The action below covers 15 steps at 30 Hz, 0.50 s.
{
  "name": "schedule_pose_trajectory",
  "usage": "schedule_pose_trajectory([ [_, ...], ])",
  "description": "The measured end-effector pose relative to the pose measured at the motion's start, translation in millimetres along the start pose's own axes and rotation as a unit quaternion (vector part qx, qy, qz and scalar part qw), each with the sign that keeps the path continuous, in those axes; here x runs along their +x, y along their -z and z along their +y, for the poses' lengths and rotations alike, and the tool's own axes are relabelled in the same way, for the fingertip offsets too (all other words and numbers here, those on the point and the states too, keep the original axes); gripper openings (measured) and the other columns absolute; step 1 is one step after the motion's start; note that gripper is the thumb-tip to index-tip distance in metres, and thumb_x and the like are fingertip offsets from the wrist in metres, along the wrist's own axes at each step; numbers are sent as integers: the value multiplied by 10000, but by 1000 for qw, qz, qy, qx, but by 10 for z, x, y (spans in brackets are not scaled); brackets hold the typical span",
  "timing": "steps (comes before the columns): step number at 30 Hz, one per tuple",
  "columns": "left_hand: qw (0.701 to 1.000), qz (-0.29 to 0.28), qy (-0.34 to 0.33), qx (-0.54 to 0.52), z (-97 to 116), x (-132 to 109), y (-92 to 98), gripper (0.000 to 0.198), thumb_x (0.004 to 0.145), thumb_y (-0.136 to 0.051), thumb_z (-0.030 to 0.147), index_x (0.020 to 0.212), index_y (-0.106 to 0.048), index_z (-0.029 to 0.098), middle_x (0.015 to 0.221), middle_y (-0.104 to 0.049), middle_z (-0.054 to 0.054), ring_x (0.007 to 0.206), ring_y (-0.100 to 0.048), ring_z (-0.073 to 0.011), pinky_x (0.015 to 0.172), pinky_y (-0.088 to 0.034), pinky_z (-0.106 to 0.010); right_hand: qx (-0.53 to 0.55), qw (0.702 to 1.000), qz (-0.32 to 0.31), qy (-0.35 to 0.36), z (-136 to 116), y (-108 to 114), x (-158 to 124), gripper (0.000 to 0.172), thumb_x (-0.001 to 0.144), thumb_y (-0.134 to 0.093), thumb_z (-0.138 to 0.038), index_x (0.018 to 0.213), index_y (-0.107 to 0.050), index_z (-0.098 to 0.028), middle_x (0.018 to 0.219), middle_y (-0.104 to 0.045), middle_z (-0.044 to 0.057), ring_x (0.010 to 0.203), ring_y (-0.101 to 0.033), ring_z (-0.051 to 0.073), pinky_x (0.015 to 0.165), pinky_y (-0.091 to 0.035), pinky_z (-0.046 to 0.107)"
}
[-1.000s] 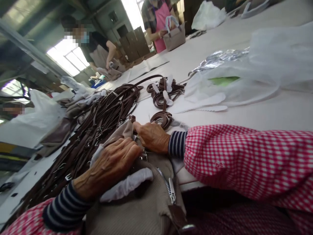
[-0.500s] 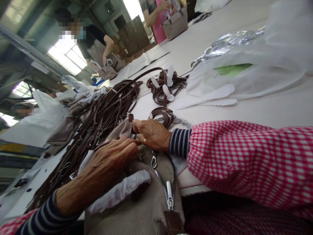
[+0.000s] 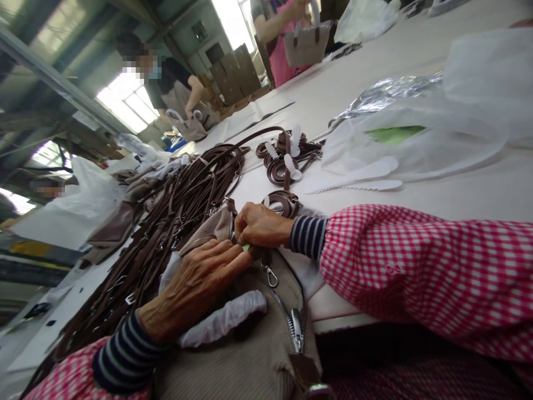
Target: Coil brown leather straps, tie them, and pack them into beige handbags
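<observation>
A taupe ribbed-fabric handbag (image 3: 233, 364) lies before me with its zip open; the zip pull (image 3: 296, 328) is near the front end. A white-wrapped handle (image 3: 227, 320) lies across its side. My left hand (image 3: 208, 272) rests on the bag with fingers stretched out at the opening. Curled closed, my right hand (image 3: 262, 225) is at the far part of the opening, by the left fingertips. A small pale green bit (image 3: 245, 247) shows between the hands; what the right fingers grip is mostly hidden. A metal snap hook (image 3: 271, 276) hangs inside the opening.
Left of the bag is a long heap of brown straps (image 3: 179, 216). Coiled straps (image 3: 281, 166) lie beyond my right hand. White serrated strips (image 3: 362, 175) and a plastic bag (image 3: 470, 128) lie to the right. Two people (image 3: 175, 83) handle bags across the table.
The view has shifted slightly. My left hand has slid a little forward and right along the bag. My right hand has curled tighter, and the pale green bit now shows by its fingers.
</observation>
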<state>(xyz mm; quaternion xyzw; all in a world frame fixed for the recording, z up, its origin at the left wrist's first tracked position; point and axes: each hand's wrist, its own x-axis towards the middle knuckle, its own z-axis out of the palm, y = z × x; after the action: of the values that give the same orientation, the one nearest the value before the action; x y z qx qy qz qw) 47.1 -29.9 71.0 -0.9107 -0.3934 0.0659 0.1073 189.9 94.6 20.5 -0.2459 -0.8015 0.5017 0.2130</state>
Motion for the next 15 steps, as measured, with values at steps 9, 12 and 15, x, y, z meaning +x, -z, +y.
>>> schedule_pose_trajectory([
  [9,993,112,14,-19,-32,-132,-211,202,1067,-400,150,1111,-591,200,933,-700,-36,806,-630,-206,743,-455,-351,107,987,-116,10,17,-117,65,149,632,-492,-38,654,-597,-141,584,-507,-35,558,-509,98,460,-352,186],
  [12,994,104,13,-30,-42,-113,-234,200,1042,-413,102,1048,-571,224,928,-705,-17,822,-651,-204,774,-471,-348,-21,993,-112,1,34,-118,132,187,691,-513,-84,814,-633,-158,669,-579,-19,637,-594,129,500,-414,186],
  [15,992,116,21,-42,-42,-122,-249,194,1018,-442,103,1042,-574,242,915,-708,-2,796,-658,-192,786,-496,-332,-131,987,-97,-5,37,-140,242,70,726,-570,-145,778,-611,-166,740,-638,25,725,-642,174,537,-434,216],
])
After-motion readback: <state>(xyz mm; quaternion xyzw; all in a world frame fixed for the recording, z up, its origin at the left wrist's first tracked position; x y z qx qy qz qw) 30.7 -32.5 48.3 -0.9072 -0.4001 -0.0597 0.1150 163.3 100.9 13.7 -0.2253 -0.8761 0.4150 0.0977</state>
